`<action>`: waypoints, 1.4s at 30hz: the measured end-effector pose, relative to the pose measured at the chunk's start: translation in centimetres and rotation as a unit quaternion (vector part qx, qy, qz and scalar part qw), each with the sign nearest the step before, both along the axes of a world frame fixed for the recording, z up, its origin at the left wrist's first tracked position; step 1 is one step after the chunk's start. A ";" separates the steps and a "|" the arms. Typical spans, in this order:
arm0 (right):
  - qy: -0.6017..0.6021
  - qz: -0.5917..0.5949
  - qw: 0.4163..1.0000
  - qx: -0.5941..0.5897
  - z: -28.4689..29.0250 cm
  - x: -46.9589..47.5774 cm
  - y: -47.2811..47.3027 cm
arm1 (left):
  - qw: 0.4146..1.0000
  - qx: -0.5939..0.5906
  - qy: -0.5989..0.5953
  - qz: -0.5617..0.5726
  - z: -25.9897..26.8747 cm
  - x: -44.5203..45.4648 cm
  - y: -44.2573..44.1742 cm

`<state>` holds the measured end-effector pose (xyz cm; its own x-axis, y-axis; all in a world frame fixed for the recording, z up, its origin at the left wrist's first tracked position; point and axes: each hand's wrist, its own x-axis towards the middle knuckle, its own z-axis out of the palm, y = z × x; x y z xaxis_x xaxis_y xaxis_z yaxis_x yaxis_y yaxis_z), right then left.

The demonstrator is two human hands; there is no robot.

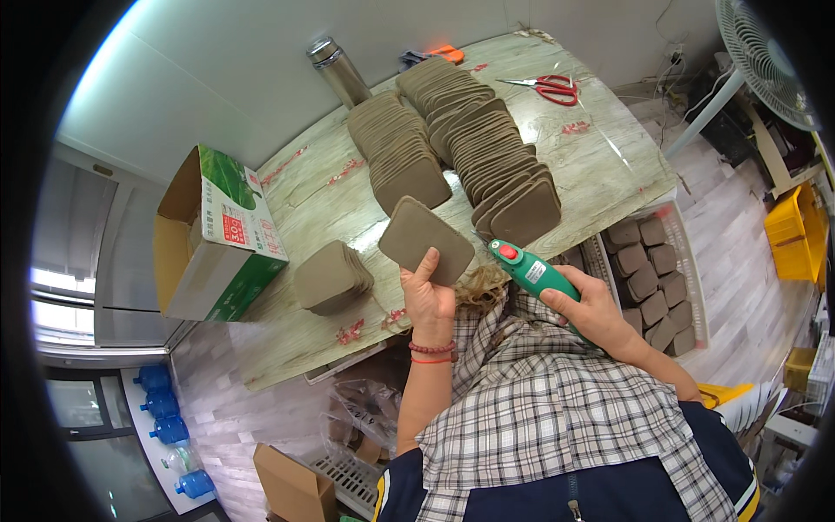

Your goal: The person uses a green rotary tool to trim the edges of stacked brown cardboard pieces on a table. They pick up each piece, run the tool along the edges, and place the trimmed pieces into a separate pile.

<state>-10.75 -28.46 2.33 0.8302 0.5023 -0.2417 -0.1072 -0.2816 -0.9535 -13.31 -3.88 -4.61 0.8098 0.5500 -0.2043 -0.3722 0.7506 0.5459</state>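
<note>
My left hand (428, 297) grips a brown rounded-square pad (427, 238) by its lower edge, thumb on its face. My right hand (590, 310) is closed around a green handheld electric trimmer (536, 273) with a red button; its tip is just right of the pad, apart from it. Beyond my hands, overlapping brown pads lie in two long rows, a left row (398, 147) and a right row (486, 150). A smaller stack of pads (333, 277) lies to the left on the table. Brown fibre trimmings (481, 289) gather on my checked apron, between my hands.
The table (626, 163) also bears red-handled scissors (554, 89), a steel flask (339, 72) and an open carton (244, 261). A white crate (693, 280) of pads stands at right, below the tabletop. A fan (770, 65) is at upper right, and a cardboard box (293, 486) sits lower left.
</note>
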 end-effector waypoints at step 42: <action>-0.015 0.138 0.986 -0.095 3.0 1.4 -2.4 | 0.861 0.312 0.164 -0.368 1.4 -3.6 4.2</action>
